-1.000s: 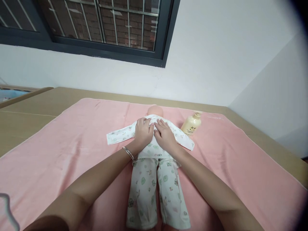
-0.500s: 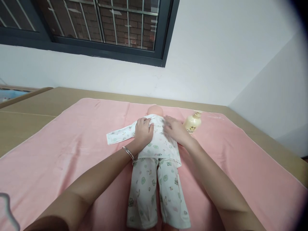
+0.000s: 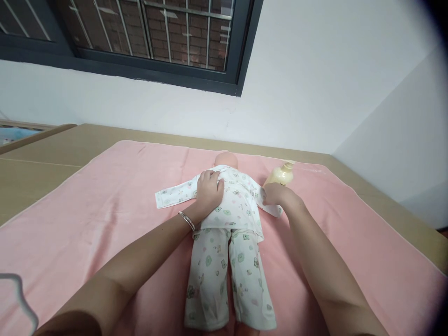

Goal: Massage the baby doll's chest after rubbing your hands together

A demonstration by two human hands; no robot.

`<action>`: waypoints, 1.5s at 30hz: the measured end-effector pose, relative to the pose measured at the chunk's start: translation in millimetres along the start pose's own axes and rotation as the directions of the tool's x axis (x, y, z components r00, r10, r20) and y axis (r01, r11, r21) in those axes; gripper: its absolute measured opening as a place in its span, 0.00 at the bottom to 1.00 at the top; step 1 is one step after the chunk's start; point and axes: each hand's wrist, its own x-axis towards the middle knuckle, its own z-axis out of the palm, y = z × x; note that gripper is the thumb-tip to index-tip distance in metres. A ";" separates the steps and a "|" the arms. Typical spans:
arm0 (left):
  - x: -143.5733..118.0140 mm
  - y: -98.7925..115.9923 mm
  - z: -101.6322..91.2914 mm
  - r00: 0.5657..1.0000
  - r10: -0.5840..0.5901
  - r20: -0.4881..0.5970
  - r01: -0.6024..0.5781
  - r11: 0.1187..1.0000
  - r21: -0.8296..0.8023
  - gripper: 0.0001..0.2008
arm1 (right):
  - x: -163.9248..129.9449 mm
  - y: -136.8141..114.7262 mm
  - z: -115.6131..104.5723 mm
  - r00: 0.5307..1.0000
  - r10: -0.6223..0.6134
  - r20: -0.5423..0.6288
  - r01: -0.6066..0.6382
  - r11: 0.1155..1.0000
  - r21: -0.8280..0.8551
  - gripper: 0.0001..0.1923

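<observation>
Pink towel (image 3: 105, 205) covers the table; the doll (image 3: 227, 210) lies at frame centre. I see my left hand (image 3: 209, 191) flat, steadying its back (fingers spread), right hand (image 3: 276, 193) pinching the sleeve (image 3: 269, 207) beside a bottle (image 3: 280, 173).

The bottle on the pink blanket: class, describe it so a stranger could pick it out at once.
Start at the pink blanket under the window. A doll in printed pyjamas lies in its middle; just beyond the doll's far sleeve, where the right hand rests, stands the bottle. It is the only hard, cream-coloured thing there, with a pump top.
</observation>
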 end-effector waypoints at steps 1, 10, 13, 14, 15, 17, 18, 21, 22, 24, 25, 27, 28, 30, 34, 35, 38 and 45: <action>-0.1 -0.1 0.1 1.000 -0.001 0.000 0.001 1.000 -0.002 0.14 | 3.0 -0.1 1.8 1.000 0.000 0.002 0.000 1.000 -0.009 0.09; -0.5 1.1 -0.2 1.000 -0.017 0.013 0.018 1.000 -0.012 0.15 | 14.1 2.3 10.0 0.999 -0.041 -0.034 0.040 0.999 -0.033 0.11; -0.4 0.6 0.6 1.000 -0.015 0.015 0.016 1.000 -0.013 0.14 | 14.2 2.9 10.4 0.998 -0.046 -0.049 0.045 0.999 -0.012 0.12; -0.4 0.5 0.8 1.000 -0.013 0.015 0.013 1.000 -0.013 0.14 | 14.5 2.9 10.5 0.997 -0.045 -0.057 0.045 0.999 -0.001 0.13; -0.4 0.4 0.8 1.000 -0.011 0.015 0.011 1.000 -0.011 0.14 | 14.8 2.9 10.7 0.997 -0.044 -0.066 0.045 0.999 0.012 0.13; -0.5 0.4 0.4 1.000 -0.010 0.013 0.010 1.000 -0.008 0.14 | 15.6 2.7 11.0 0.995 -0.044 -0.087 0.047 0.998 0.037 0.13; -0.5 0.5 0.1 1.000 -0.009 0.013 0.009 1.000 -0.008 0.14 | 16.0 2.5 11.2 0.994 -0.043 -0.097 0.048 0.998 0.048 0.13; -0.5 0.6 -0.3 1.000 -0.011 0.014 0.011 1.000 -0.012 0.14 | 16.5 1.6 11.9 0.993 -0.039 -0.115 0.048 0.996 0.075 0.14; -0.4 0.6 -0.3 1.000 -0.012 0.015 0.012 1.000 -0.015 0.14 | 16.4 1.1 12.3 0.993 -0.040 -0.115 0.049 0.995 0.083 0.14; -0.2 0.5 0.0 1.000 -0.015 0.017 0.015 1.000 -0.019 0.14 | 16.1 0.0 13.2 0.993 -0.050 -0.106 0.060 0.994 0.093 0.15; -0.2 0.5 0.1 1.000 -0.016 0.019 0.016 1.000 -0.020 0.14 | 15.9 -0.7 13.9 0.993 -0.061 -0.101 0.070 0.993 0.095 0.15; -0.1 0.6 0.3 1.000 -0.018 0.021 0.019 1.000 -0.021 0.14 | 16.0 -1.8 15.1 0.992 -0.084 -0.095 0.092 0.991 0.092 0.16; -0.2 0.7 0.2 1.000 -0.020 0.022 0.021 1.000 -0.022 0.14 | 16.3 -2.2 15.7 0.991 -0.094 -0.095 0.103 0.991 0.090 0.16; -0.3 1.1 -0.1 1.000 -0.022 0.021 0.022 0.999 -0.026 0.14 | 16.9 -2.4 16.3 0.989 -0.104 -0.102 0.113 0.990 0.086 0.15; -0.6 2.0 -0.8 1.000 -0.023 0.019 0.023 0.999 -0.035 0.14 | 16.7 -2.8 16.1 0.988 -0.087 -0.126 0.096 0.993 0.070 0.10; -0.7 2.1 -0.9 1.000 -0.024 0.021 0.025 0.999 -0.037 0.14 | 16.4 -3.4 16.1 0.987 -0.082 -0.135 0.091 0.994 0.064 0.10; -0.9 2.4 -1.1 0.999 -0.029 0.028 0.030 0.999 -0.040 0.14 | 16.2 -5.3 16.7 0.985 -0.068 -0.161 0.078 0.995 0.054 0.10; -0.8 1.9 -0.7 0.999 -0.028 0.022 0.029 0.999 -0.034 0.14 | 21.7 -4.2 17.2 0.977 -0.099 -0.190 0.121 0.987 0.110 0.15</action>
